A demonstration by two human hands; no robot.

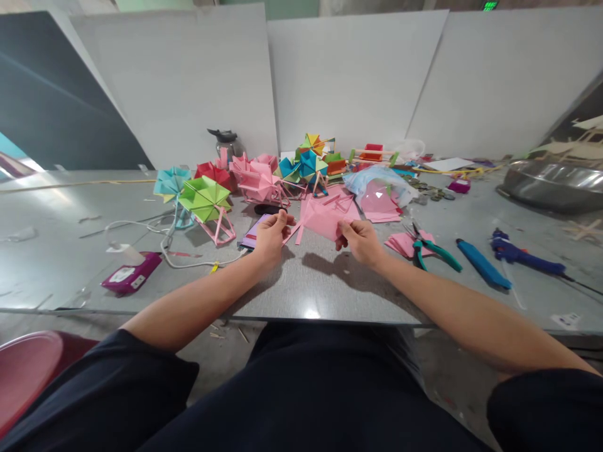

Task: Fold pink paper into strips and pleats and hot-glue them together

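My right hand [362,242] pinches a piece of pink paper [322,222] by its right edge, holding it just above the table. To the left of it, my left hand [272,237] is closed, thumb against fingers. What it holds, if anything, I cannot make out; a narrow pink strip [299,235] lies close by. A phone [249,235] with a lit screen is partly hidden behind my left hand. Beyond the held piece are pink paper sheets and strips [346,196] on the table.
Folded paper wheel models stand at the back, among them a green one [205,198] and a pink one [254,179]. On the right lie pliers [440,254], a blue cutter [483,263] and a glue gun [527,256]. A purple power strip [132,274] sits left, its white cable trailing.
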